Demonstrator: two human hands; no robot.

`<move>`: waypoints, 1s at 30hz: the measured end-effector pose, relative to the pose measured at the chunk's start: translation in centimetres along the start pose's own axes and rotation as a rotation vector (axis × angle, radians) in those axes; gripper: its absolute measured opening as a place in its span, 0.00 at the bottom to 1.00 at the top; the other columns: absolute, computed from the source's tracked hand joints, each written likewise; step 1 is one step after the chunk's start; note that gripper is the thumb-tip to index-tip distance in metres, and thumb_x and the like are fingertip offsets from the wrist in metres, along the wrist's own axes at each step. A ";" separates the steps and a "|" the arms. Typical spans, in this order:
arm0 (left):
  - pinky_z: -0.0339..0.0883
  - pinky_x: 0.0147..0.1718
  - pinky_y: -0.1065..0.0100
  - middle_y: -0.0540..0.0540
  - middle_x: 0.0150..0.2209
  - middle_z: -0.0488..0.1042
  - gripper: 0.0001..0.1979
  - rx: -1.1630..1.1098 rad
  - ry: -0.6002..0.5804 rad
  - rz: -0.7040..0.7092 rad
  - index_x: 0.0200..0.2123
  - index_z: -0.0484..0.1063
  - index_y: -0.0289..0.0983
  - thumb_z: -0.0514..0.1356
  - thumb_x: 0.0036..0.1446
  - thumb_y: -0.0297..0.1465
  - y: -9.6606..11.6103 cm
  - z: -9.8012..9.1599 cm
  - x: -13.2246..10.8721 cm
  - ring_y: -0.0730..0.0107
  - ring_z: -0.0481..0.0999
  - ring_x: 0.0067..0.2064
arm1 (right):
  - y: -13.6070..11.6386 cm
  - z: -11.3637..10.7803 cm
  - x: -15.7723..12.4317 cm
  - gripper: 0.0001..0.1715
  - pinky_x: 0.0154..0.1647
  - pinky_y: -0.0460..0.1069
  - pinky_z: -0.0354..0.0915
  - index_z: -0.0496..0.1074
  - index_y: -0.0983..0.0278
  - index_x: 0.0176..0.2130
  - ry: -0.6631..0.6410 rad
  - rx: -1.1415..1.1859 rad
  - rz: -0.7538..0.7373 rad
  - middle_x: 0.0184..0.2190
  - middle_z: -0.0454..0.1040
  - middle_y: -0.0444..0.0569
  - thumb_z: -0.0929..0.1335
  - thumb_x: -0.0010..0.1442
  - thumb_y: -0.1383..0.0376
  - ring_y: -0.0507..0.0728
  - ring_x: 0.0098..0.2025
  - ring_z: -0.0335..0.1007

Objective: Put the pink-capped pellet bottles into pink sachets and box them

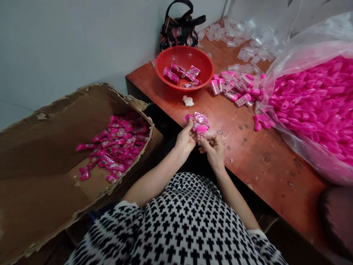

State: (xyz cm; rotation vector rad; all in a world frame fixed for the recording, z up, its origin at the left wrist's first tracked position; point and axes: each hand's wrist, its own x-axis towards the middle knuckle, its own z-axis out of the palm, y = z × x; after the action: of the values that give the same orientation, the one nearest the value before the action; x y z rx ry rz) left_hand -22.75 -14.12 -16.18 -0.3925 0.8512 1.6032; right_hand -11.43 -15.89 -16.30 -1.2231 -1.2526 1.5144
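Note:
My left hand (185, 140) is closed, its thumb pressing a pink printed wrapper (200, 118); whether there is one wrapper or several cannot be made out. Between the fingers of my right hand (214, 150) is a small clear candy container (202, 135) with a pink cap and pink candies inside. It stands upright just in front of the wrapper, close to my left fingertips. Both hands are near the front edge of the reddish wooden table (248, 151). My left fingers are partly hidden behind the wrapper and container.
A red bowl (162, 81) holds several wrapped packs. Filled containers (234, 86) lie beside a clear bag of pink caps (314, 106). Clear empty containers (253, 40) are piled at the back, near a black handbag (179, 33). On the left, a cardboard box (35, 154) contains wrapped packs (118, 143).

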 end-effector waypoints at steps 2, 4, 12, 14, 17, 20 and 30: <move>0.69 0.30 0.71 0.49 0.25 0.74 0.08 -0.019 -0.012 0.006 0.28 0.70 0.34 0.65 0.51 0.32 0.0 0.0 0.1 0.75 0.74 0.25 | -0.1 -0.1 -0.1 0.16 0.18 0.42 0.66 0.64 0.64 0.33 0.007 0.012 -0.006 0.23 0.75 0.41 0.71 0.51 0.57 0.48 0.19 0.69; 0.69 0.30 0.72 0.49 0.26 0.74 0.09 -0.017 -0.022 0.008 0.28 0.70 0.34 0.65 0.50 0.32 0.0 -0.1 0.2 0.76 0.74 0.25 | 0.0 -0.1 -0.1 0.16 0.18 0.43 0.67 0.64 0.64 0.33 0.017 0.021 -0.016 0.23 0.75 0.41 0.71 0.51 0.57 0.48 0.19 0.69; 0.65 0.24 0.73 0.50 0.22 0.72 0.14 0.115 -0.097 0.056 0.27 0.69 0.33 0.68 0.46 0.37 -0.8 0.0 -0.2 0.76 0.71 0.22 | 0.6 0.0 0.3 0.17 0.18 0.43 0.66 0.64 0.63 0.32 0.014 0.025 -0.002 0.23 0.74 0.40 0.72 0.50 0.57 0.48 0.19 0.69; 0.61 0.20 0.73 0.51 0.19 0.69 0.17 0.200 -0.153 0.088 0.25 0.67 0.33 0.69 0.43 0.40 -0.8 -0.2 -0.2 0.77 0.68 0.20 | 0.7 0.0 0.5 0.17 0.17 0.42 0.66 0.64 0.63 0.32 -0.014 0.051 0.007 0.21 0.74 0.39 0.72 0.49 0.58 0.48 0.18 0.69; 0.61 0.20 0.73 0.51 0.19 0.68 0.20 0.312 -0.257 0.138 0.24 0.66 0.33 0.70 0.39 0.42 -0.4 -0.5 -0.2 0.76 0.68 0.20 | 0.7 -0.2 0.7 0.16 0.17 0.42 0.65 0.64 0.64 0.33 -0.031 0.086 0.000 0.21 0.74 0.39 0.72 0.50 0.58 0.48 0.18 0.68; 0.63 0.22 0.73 0.50 0.21 0.70 0.21 0.401 -0.358 0.168 0.26 0.68 0.33 0.70 0.38 0.42 -0.1 -0.7 -0.3 0.76 0.69 0.21 | 0.8 -0.2 0.7 0.15 0.17 0.42 0.66 0.65 0.63 0.33 0.008 0.063 -0.038 0.22 0.75 0.40 0.72 0.51 0.58 0.48 0.18 0.69; 0.62 0.21 0.74 0.49 0.20 0.70 0.17 0.492 -0.359 0.072 0.22 0.71 0.30 0.72 0.36 0.36 0.1 -0.7 -0.2 0.79 0.67 0.21 | 1.4 -0.2 0.8 0.16 0.18 0.43 0.67 0.65 0.63 0.33 0.009 0.088 -0.076 0.24 0.76 0.41 0.72 0.50 0.58 0.49 0.19 0.69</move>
State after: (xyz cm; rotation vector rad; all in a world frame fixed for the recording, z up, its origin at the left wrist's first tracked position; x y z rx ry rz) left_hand -22.97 -14.77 -16.46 0.2696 0.9470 1.4101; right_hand -11.39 -15.34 -17.86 -1.1124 -1.2004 1.4911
